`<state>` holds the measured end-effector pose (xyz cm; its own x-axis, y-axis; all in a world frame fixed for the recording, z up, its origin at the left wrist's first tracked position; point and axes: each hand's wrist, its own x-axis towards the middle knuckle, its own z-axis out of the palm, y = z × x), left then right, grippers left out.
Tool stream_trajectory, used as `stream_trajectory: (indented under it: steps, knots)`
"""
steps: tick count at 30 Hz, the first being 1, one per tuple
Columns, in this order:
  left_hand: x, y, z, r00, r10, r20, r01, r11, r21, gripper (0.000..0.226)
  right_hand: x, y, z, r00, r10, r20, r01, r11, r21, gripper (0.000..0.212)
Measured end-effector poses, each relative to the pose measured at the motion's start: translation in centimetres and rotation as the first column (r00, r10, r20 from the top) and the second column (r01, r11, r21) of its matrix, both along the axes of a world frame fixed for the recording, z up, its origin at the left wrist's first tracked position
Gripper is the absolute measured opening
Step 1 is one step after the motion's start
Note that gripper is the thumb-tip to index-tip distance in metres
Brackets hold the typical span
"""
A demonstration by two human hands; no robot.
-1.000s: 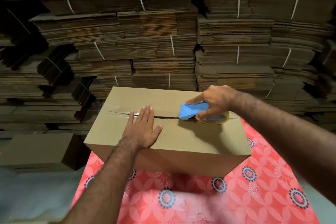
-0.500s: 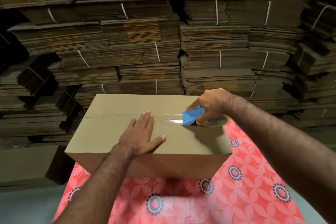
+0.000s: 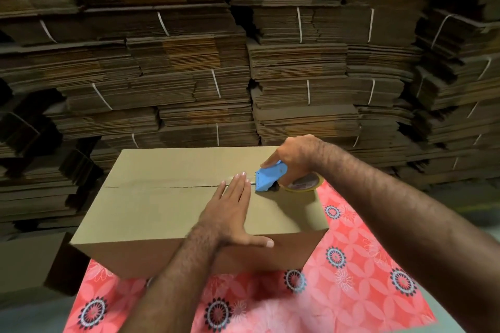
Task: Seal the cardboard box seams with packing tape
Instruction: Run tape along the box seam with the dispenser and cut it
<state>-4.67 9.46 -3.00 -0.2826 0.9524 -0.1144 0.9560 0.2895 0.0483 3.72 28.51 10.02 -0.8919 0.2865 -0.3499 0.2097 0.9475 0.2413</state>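
A closed brown cardboard box [image 3: 162, 208] rests on a table with a pink flowered cloth [image 3: 359, 265]. Its centre seam [image 3: 162, 186] runs left to right across the top, with shiny clear tape over it. My right hand [image 3: 295, 154] grips a blue tape dispenser [image 3: 269, 176] with a roll of packing tape [image 3: 303, 184], pressed onto the seam near the box's right end. My left hand [image 3: 230, 213] lies flat on the box top, fingers together and pointing at the dispenser, thumb hanging over the front edge.
Tall stacks of flattened, strapped cardboard sheets [image 3: 297, 76] fill the whole background behind the table. Another brown box [image 3: 29, 259] sits low at the left, beside the table's edge. Grey floor shows at the lower left and right corners.
My right hand has drawn the dispenser further right along the seam toward the box's end. My left hand slid right after it, thumb now over the front edge. The view shifted.
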Motion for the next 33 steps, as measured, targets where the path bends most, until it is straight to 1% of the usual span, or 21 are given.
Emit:
stream_trajectory:
  steps: [7,18,33]
  knots:
    - [0.0,0.0,-0.2,1.0,0.009,0.006,-0.009,1.0,0.003,0.148,-0.2,1.3,-0.3,0.999,0.004,0.033,-0.003,0.999,-0.042,0.068]
    - [0.0,0.0,-0.3,1.0,0.021,-0.014,-0.021,1.0,0.006,0.147,-0.7,1.1,-0.5,0.999,0.03,0.04,-0.029,0.999,-0.026,0.066]
    - [0.2,0.1,-0.1,0.998,0.066,0.008,-0.065,0.998,-0.018,0.151,-0.8,1.0,-0.7,0.998,0.033,0.055,-0.033,0.999,0.003,0.068]
